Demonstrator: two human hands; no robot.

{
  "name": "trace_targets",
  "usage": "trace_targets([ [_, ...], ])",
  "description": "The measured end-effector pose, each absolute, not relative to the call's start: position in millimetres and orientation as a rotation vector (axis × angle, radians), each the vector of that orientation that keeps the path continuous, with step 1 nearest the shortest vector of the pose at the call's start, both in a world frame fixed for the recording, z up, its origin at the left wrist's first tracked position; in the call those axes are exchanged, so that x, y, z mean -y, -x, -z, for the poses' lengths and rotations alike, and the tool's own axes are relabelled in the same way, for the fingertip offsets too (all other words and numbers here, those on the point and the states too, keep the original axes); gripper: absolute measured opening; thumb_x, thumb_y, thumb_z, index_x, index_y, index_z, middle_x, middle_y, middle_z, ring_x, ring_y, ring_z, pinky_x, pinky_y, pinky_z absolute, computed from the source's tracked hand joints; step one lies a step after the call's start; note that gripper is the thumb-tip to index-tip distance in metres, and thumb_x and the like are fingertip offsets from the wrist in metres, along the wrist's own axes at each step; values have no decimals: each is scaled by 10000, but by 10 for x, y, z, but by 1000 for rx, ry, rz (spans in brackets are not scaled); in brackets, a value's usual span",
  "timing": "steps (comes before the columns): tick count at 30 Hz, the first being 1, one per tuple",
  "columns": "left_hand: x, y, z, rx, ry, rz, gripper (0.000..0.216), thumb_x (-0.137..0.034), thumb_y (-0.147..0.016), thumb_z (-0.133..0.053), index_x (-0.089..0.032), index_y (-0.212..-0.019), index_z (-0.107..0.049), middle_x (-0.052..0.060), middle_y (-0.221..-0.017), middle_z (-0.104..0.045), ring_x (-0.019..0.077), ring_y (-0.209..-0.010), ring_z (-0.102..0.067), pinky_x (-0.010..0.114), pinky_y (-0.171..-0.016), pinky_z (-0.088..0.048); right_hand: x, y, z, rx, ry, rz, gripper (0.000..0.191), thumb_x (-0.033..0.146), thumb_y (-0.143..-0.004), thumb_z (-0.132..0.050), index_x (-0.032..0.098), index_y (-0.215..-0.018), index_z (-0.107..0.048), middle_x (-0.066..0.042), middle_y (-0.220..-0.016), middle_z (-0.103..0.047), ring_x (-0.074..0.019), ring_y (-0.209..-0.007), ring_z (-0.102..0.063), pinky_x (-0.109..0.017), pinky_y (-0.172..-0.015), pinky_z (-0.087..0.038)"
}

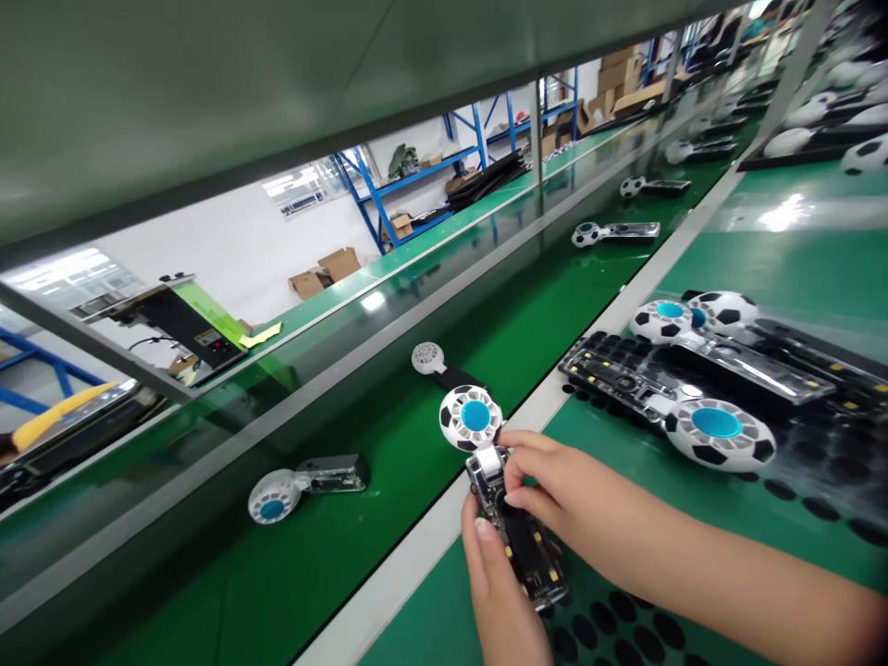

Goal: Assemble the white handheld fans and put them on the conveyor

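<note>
A handheld fan (517, 527) with a round football-patterned head and a blue centre is held over the bench edge, its clear handle showing dark parts and yellow components inside. My left hand (494, 573) wraps round the lower handle from the left, thumb on top. At the upper handle, just below the white neck, my right hand (545, 481) has its thumb and fingers pinched against the fan; whether a small part is between them is hidden. To the right, several similar football fans (718, 424) lie on a sheet of black round pads (781, 488).
Beside the bench runs a green conveyor belt (208, 573) carrying spaced fans (276, 497), with a pale metal rail (416, 546) between. More black pads (617, 629) lie near my forearms. An overhead panel (242, 102) hangs low. A tray of fans (797, 153) stands far right.
</note>
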State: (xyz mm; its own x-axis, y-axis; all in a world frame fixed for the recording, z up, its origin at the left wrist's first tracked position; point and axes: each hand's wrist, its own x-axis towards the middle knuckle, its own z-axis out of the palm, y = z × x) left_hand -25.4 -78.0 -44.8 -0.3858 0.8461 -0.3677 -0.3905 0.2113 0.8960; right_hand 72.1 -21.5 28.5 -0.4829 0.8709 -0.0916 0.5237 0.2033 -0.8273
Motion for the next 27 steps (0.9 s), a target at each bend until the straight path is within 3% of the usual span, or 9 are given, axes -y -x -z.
trace_targets([
  [4, 781, 254, 456, -1367, -509, -1455, 625, -612, -752, -439, -235, -1249, -393, 94, -1195, -565, 269, -1096, -526, 301, -800, -476, 226, -715, -288, 2135, 1299, -1096, 219, 19, -773, -431, 193, -640, -436, -31, -1009, -536, -161, -842, -571, -277, -714, -464],
  [8, 773, 252, 418, -1368, -529, -1413, 608, -594, -768, -411, -209, -1238, -382, 120, -1127, -590, 300, -1066, -541, 347, -803, -471, 228, -712, -275, 2189, 1279, -1040, 210, 27, -769, -426, 196, -645, -444, -24, -948, -539, -145, -745, -575, -260, -651, -473],
  [16, 811, 258, 477, -1456, -468, -1402, 640, -637, -748, -425, -276, -1275, -380, 50, -1290, -499, 254, -1221, -407, 313, -922, -398, 281, -691, -198, 2146, 1215, -1036, 214, 17, -776, -393, 196, -691, -474, -38, -1204, -469, -169, -878, -570, -308, -740, -470],
  [18, 813, 252, 497, -1477, -469, -1429, 669, -647, -725, -454, -263, -1271, -397, 56, -1288, -502, 261, -1231, -393, 305, -911, -411, 267, -695, -187, 2043, 1221, -1096, 226, 27, -762, -421, 232, -805, -506, -17, -1150, -497, -166, -890, -564, -302, -753, -458],
  [21, 811, 245, 511, -1458, -467, -1447, 699, -653, -721, -453, -236, -1277, -378, 87, -1299, -486, 281, -1186, -444, 312, -856, -451, 228, -704, -157, 1754, 1262, -1415, 348, 76, -735, -474, 287, -1009, -432, 6, -963, -553, -145, -762, -583, -256, -635, -470],
  [25, 823, 246, 501, -1393, -453, -1420, 592, -584, -752, -475, -226, -1219, -409, 80, -1220, -546, 249, -1072, -539, 267, -775, -469, 207, -721, -82, 1449, 1149, -1654, 398, 89, -679, -529, 280, -1002, -394, 15, -996, -511, -125, -782, -570, -195, -561, -455],
  [27, 835, 244, 476, -1335, -448, -1383, 551, -514, -770, -501, -242, -1231, -375, 64, -1083, -622, 232, -973, -594, 254, -682, -479, 234, -752, -60, 1421, 1126, -1711, 354, 129, -704, -531, 277, -1001, -409, 30, -906, -506, -111, -686, -556, -183, -493, -431],
])
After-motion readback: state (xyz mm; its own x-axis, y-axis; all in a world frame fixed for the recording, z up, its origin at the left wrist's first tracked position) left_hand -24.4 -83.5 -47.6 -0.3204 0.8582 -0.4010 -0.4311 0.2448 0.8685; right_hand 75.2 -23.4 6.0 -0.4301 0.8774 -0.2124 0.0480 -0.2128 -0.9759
